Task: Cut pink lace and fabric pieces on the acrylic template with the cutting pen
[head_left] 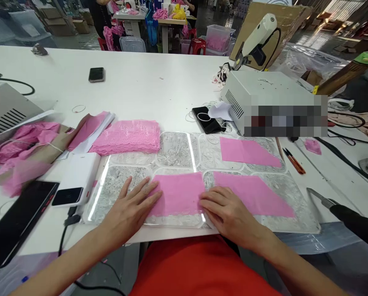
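Note:
A rectangular pink fabric piece lies flat on a clear, grooved plastic board in front of me. My left hand rests on its left edge, fingers spread and stretched out. At its right edge, my right hand has its fingers together and curled over the cloth; the thumb is hidden. Right of that, a second pink piece with a slanted end lies partly beside my right hand. Above it on the board is another slanted pink piece. A stack of pink lace fabric sits at the board's upper left.
A grey metal box stands at the back right, near a black phone. An orange cutter and a black-handled tool lie right. On the left are a white power bank, a large black device and bundled pink cloth.

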Motion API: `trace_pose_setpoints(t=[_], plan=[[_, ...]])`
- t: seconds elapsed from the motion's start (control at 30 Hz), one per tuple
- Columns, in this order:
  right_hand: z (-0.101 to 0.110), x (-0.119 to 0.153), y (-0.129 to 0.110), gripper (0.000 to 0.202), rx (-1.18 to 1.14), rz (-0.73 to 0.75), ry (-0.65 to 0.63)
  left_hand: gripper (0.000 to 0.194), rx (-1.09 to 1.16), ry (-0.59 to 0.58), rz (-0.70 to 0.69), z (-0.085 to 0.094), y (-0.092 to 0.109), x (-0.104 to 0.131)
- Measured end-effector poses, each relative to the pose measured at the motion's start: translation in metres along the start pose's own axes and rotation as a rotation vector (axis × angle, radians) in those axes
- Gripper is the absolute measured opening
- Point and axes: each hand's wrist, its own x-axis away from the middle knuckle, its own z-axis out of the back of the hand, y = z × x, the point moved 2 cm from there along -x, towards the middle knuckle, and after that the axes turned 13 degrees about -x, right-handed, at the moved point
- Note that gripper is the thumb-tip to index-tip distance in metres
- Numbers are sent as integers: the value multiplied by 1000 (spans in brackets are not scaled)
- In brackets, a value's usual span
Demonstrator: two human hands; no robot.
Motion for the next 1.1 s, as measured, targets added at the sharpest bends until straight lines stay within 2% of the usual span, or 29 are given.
trace_pose_setpoints(t=[0.13,0.27,0.37,0.5,0.57,0.67,0.73,0.83,0.97,1.1], plan=[[7,22,-2,23,-10,12,91,37,-63,14,-55,5,-5,0],[24,49,10,26,25,-55,232,36,-46,21,-157,13,2,-15],[34,71,21,29,75,-118,317,38,38,-36,-296,14,21,-40],[40,93,31,31,130,-156,354,43,153,-156,-468,7,51,-86],[45,102,36,32,169,-177,381,44,191,-202,-528,2,62,-107],[59,115,47,31,252,-226,489,44,193,-228,-573,-4,72,-127],[68,125,56,27,311,-270,574,45,151,-201,-586,-7,74,-133],[79,139,67,22,358,-341,659,47,67,-84,-596,-10,74,-135],[83,150,75,21,322,-391,714,50,-23,48,-607,-14,71,-134],[83,152,75,22,253,-421,738,51,-46,104,-622,-18,69,-135]])
